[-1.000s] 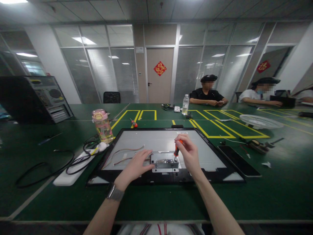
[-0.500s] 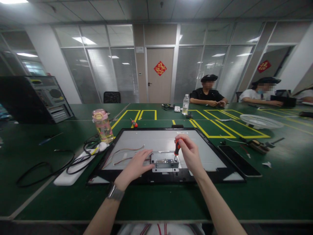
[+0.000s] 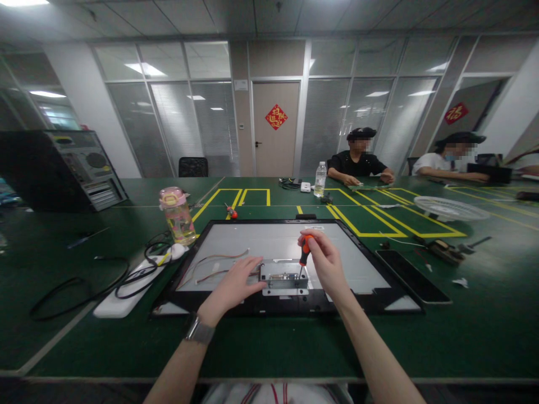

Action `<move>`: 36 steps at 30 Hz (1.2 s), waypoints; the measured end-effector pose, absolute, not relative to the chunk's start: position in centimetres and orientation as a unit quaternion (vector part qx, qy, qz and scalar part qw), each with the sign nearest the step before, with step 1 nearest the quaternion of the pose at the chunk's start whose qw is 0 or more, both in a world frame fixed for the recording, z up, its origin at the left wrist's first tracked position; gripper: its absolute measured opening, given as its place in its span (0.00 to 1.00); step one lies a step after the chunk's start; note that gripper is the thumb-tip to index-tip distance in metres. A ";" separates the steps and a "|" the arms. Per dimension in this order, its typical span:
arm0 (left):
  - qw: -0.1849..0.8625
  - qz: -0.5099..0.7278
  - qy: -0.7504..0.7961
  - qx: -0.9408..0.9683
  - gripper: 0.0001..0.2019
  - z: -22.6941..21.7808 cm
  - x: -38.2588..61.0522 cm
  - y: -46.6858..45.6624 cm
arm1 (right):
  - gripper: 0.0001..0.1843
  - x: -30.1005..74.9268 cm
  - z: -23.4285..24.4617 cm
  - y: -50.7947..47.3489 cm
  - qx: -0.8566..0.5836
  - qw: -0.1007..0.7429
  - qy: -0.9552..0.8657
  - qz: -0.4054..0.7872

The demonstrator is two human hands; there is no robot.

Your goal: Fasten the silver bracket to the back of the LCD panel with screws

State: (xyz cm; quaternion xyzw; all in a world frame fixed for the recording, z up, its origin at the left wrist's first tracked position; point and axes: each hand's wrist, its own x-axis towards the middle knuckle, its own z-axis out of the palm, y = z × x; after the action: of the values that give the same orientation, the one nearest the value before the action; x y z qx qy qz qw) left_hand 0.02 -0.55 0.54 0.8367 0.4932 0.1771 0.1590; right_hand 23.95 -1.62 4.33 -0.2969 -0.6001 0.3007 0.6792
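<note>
One co-worker's two hands (image 3: 351, 181) have parted at one o'clock, while over one panel (image 3: 362, 261) the right hand (image 3: 326, 261) grips one orange screwdriver (image 3: 304, 255) at three o'clock on one bracket (image 3: 280, 284), and the left hand (image 3: 231, 285), loosely spread, touches its nine-o'clock end.

Orange and black are flashed by the screwdriver handle (image 3: 305, 251) at dead centre, right over the dull silver of the metal bracket (image 3: 286, 284); pale grey is spread across the panel (image 3: 269, 239) beneath, and its whole border is trimmed in black. Deep green is served up by the tabletop (image 3: 269, 350), ruled with bright yellow outlines (image 3: 381, 236) from eleven o'clock round to two! Over at ten, pink is worn by the drinking bottle (image 3: 174, 216), topped with yellow; at nine, white is shown by the power strip (image 3: 110, 307), crossed by a black cable (image 3: 54, 319). Grey is seen on the wristwatch (image 3: 202, 333) at eight, black on the phone (image 3: 412, 276) at three, and at twelve a red diamond (image 3: 276, 118), lettered in gold, is set against the beige door (image 3: 265, 151).
</note>
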 end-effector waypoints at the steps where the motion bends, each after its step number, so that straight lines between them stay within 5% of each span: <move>1: 0.158 0.175 0.493 0.837 0.30 0.5 0.0 -0.5 | 0.10 23.9 4.3 -1.6 -0.289 0.681 -0.599 0.306; 36: 0.159 0.192 0.484 0.839 0.30 0.4 0.0 -0.5 | 0.09 23.3 4.5 -2.2 -0.304 0.686 -0.600 0.278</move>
State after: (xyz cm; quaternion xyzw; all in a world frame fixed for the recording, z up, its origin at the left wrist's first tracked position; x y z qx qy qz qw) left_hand -0.02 -0.49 0.37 0.8386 0.4844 0.1924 0.1588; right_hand 23.32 -2.23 4.45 -0.3038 -0.6002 0.2780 0.6857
